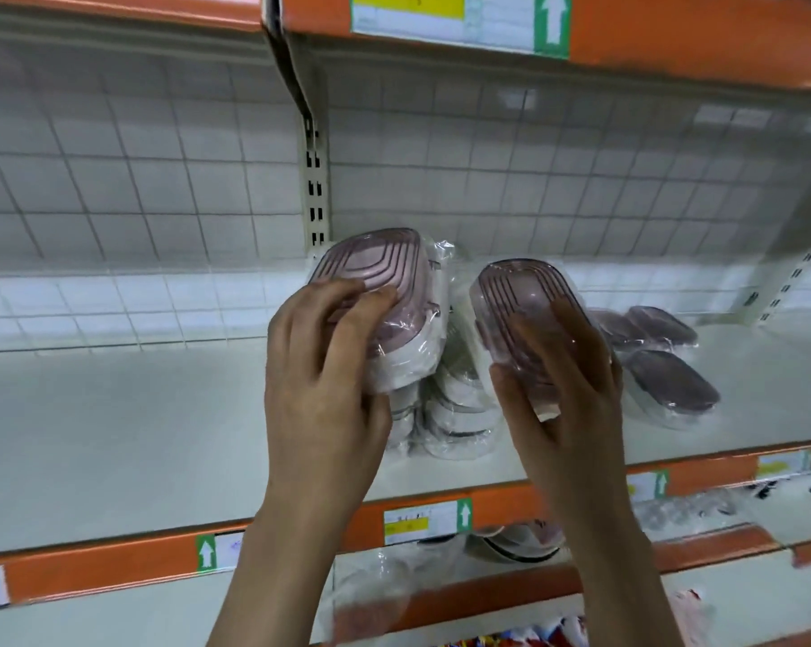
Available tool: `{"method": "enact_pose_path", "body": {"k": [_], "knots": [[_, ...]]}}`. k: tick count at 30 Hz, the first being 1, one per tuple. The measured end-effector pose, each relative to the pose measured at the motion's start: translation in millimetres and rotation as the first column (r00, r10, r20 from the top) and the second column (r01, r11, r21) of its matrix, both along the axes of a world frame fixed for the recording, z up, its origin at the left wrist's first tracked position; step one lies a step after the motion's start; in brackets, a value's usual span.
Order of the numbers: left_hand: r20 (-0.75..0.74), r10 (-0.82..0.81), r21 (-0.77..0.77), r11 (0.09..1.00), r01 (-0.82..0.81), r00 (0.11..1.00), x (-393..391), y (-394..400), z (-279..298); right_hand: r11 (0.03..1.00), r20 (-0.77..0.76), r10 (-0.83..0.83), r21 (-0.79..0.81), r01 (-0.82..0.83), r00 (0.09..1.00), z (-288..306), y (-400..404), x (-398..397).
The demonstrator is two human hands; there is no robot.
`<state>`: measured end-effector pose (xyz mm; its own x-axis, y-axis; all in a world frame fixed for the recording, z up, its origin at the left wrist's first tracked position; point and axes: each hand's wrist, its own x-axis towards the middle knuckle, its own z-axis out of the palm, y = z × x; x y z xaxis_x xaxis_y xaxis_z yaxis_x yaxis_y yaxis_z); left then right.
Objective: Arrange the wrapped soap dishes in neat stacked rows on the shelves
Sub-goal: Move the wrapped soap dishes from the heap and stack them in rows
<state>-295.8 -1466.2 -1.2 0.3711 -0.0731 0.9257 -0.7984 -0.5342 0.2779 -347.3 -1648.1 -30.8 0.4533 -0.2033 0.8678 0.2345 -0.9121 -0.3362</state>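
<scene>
Wrapped soap dishes are what I am sorting now, and I have one bundle in each of my hands above the middle shelf (114,413). My left hand (322,380) grips a stack of pink dishes in plastic film (385,291), with the fingers curled over its near edge and the thumb at the side. My right hand (567,389) holds a single wrapped dish (515,296); the fingers lie along its lid and the thumb presses from below, so it is pinched between them. Both bundles are tilted and lifted, not resting on the shelf.

Under and between my hands a loose pile of white wrapped dishes (450,413) lies on the shelf, leaning and not in a clean row. To the right, a few darker dishes (665,361) lie flat, some on top of others, near the pile but apart from it.

I judge that I am in the placing step: the two bundles must still find their place. The next move needs me to bring them level and set them squarely down, because the film looks slippery and the pile below may slide.

My forearms reach up and forward from the bottom of the view, wrists slightly bent back. More wrapped goods show on the lower shelf (511,544), but they are blurred.
</scene>
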Motion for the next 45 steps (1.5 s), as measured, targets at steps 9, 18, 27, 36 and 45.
{"method": "enact_pose_path", "body": {"k": [9, 18, 27, 36, 45], "knots": [[-0.037, 0.015, 0.001, 1.000, -0.015, 0.999, 16, -31, 1, 1.000, 0.022, 0.008, 0.008, -0.008, 1.000, -1, -35, 17], [-0.016, 0.159, 0.083, 0.984, -0.157, 0.987, 1, -121, 0, 0.987, -0.006, 0.157, 0.040, -0.157, 0.988, -8, -126, 19], [-0.097, 0.189, 0.152, 0.973, -0.173, 0.977, -40, -266, -32, 0.979, -0.093, 0.190, 0.096, -0.181, 0.977, -32, -269, -17], [-0.219, 0.118, 0.298, 0.953, -0.049, 0.969, -44, -383, -73, 0.985, -0.175, 0.095, 0.161, -0.066, 0.980, -77, -388, -53], [-0.257, 0.112, 0.360, 0.933, -0.012, 0.960, -20, -434, -90, 0.982, -0.363, -0.008, 0.172, 0.076, 0.932, -104, -440, -49]]}}
